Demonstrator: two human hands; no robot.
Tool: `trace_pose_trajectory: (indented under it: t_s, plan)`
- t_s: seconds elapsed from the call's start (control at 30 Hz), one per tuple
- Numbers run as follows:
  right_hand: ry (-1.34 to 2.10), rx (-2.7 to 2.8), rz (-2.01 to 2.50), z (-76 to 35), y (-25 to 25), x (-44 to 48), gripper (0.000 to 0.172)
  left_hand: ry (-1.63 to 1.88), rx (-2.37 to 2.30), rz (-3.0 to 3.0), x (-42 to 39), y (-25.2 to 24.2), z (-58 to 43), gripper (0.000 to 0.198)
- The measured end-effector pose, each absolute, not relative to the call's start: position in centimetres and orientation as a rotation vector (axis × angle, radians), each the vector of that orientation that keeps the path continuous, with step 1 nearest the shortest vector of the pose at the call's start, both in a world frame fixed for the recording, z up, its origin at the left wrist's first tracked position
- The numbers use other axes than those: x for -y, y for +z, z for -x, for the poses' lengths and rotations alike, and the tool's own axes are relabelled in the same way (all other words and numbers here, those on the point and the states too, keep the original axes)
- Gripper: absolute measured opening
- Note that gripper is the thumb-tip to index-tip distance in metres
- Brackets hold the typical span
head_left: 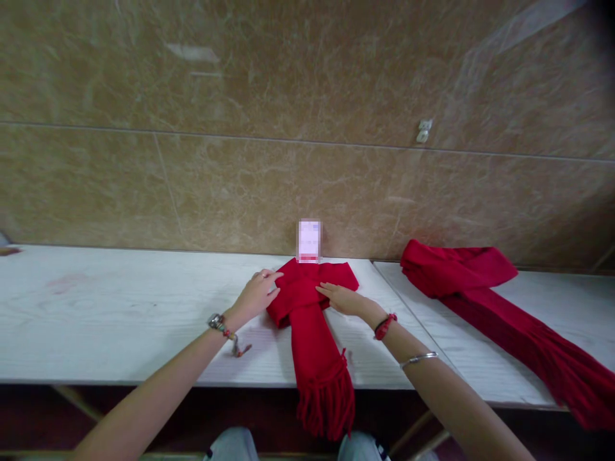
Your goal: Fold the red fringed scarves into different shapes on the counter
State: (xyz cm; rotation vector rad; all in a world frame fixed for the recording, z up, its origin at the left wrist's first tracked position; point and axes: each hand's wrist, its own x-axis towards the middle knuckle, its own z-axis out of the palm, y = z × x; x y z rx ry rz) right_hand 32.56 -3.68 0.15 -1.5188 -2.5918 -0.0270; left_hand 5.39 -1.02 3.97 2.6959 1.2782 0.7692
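A red scarf [310, 333] lies folded and crossed over on the white table, its fringed end hanging over the front edge. At the scarf's upper left part is my left hand [258, 293], its fingers apart and the fingertips at the fabric's edge. On the crossed section rests my right hand [340, 298], palm down with the fingers stretched out. Neither hand grips the fabric. Just behind the scarf, a small blurred white card or screen [309, 240] stands against the wall.
A second red scarf [500, 314] lies on the table at the right, its end over the front edge. The white table [96, 314] meets a brown marbled wall [269, 186] at the back. A white socket [423, 130] is on the wall. My knees are below the table edge.
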Motion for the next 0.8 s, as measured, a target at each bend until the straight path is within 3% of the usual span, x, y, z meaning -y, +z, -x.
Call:
trace_pose_trajectory:
  t_s: [0.2, 0.33, 0.47, 0.63, 0.8]
  plan:
    - [-0.031, 2.509, 1.453, -33.0, -1.5, 3.4, 0.051, 0.320, -0.894, -2.692, 0.3, 5.2, -5.7, 0.031]
    - [-0.054, 2.492, 1.413, -33.5, -2.2, 3.1, 0.050, 0.378, -0.690, -2.820, 1.9, 6.1, -5.3, 0.033]
    - [-0.073, 2.498, 1.433, -33.7, -2.6, 3.0, 0.048, 0.152, -0.416, -3.072, 4.3, 6.2, -6.2, 0.046]
    - [-0.133, 2.506, 1.445, -33.8, -2.9, 3.0, 0.048, 0.223, -0.556, -3.240, 4.3, 4.3, -7.3, 0.035]
    - [-0.217, 2.550, 1.458, -33.7, -2.7, 2.7, 0.048, 0.265, -0.363, -3.308, 3.9, 3.7, -4.8, 0.037]
